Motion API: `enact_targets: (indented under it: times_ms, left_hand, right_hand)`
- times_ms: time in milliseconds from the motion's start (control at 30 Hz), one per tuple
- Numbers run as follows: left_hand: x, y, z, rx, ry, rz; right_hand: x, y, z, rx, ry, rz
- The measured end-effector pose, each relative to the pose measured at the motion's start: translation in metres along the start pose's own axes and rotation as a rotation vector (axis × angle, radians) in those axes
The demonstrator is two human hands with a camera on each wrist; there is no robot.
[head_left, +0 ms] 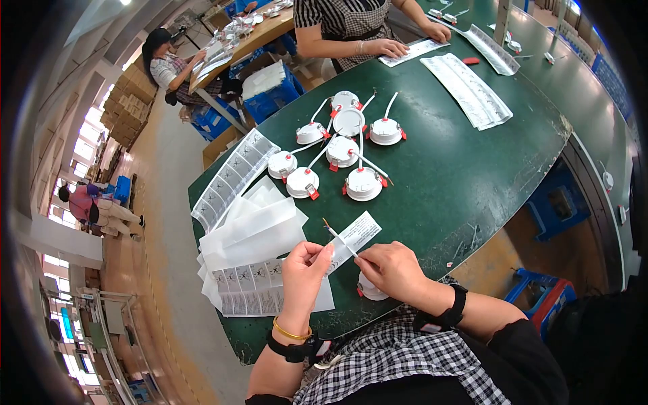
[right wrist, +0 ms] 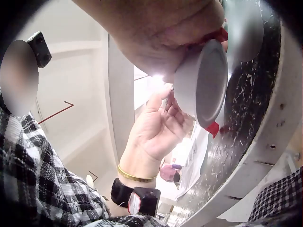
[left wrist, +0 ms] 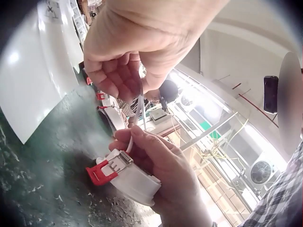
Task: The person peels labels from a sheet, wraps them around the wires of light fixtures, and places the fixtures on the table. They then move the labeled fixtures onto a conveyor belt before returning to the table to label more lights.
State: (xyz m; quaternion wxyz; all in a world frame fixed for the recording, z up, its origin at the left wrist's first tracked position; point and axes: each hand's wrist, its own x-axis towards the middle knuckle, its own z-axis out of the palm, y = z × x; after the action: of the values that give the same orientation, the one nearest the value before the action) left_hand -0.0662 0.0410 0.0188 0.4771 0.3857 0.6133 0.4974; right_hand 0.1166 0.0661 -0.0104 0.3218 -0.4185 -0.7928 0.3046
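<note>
Left hand (head_left: 305,273) grasps a printed label (head_left: 361,231), right hand (head_left: 393,270) a downlight's cable (head_left: 345,244)

Above the near edge of the green surface (head_left: 439,209), the left hand pinches the near end of the label between thumb and fingers, while the rest of the strip slants out toward the far edge. The right hand pinches the white cable, which crosses in front of the label and ends in bare wires (head_left: 327,223); whether cable and label touch, I cannot tell. The cable's downlight (head_left: 370,289) is just below the right hand, beside the near edge, its spring clip (left wrist: 103,171) ending in a red tip. Whether it rests on the surface is unclear.

Left of the left hand, toward the left edge, translucent sheets (head_left: 260,233) lie fanned and overlapping, with a printed label sheet (head_left: 248,302) nearer the near edge and a label strip (head_left: 233,177) by the far left corner. Between these and the middle of the surface stands a cluster of white downlights (head_left: 363,185) with red-tipped clips and upturned cables. Toward the far right lie more printed strips (head_left: 467,91) and a small red object (head_left: 470,61). Another person (head_left: 341,27) is at the far edge, arms over a white sheet (head_left: 413,52).
</note>
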Motion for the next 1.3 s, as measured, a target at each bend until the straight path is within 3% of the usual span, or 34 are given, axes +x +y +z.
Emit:
enact_targets:
  times_ms: [500, 700, 800, 900, 1167, 1300]
  left_hand:
    - [0.002, -0.002, 0.000, 0.014, -0.001, 0.016]
    - [0.001, -0.001, 0.003, 0.025, 0.012, 0.038]
    - [-0.001, -0.002, 0.003, 0.033, 0.017, 0.040]
    - [-0.004, -0.004, 0.001, 0.038, 0.009, 0.061]
    - [-0.002, -0.009, -0.001, -0.008, -0.034, 0.138]
    - [-0.012, 0.005, -0.001, 0.109, -0.060, 0.096]
  right_hand:
    - [-0.001, 0.002, 0.001, 0.016, 0.012, 0.005]
    - [-0.007, 0.005, -0.006, 0.154, 0.065, 0.014]
    - [-0.011, 0.004, -0.014, 0.059, 0.103, -0.021]
    - [-0.007, -0.003, -0.013, 0.028, 0.206, -0.189]
    - [0.014, -0.020, 0.003, 0.162, 0.036, 0.166]
    - [0.010, -0.014, -0.002, 0.141, 0.082, 0.119]
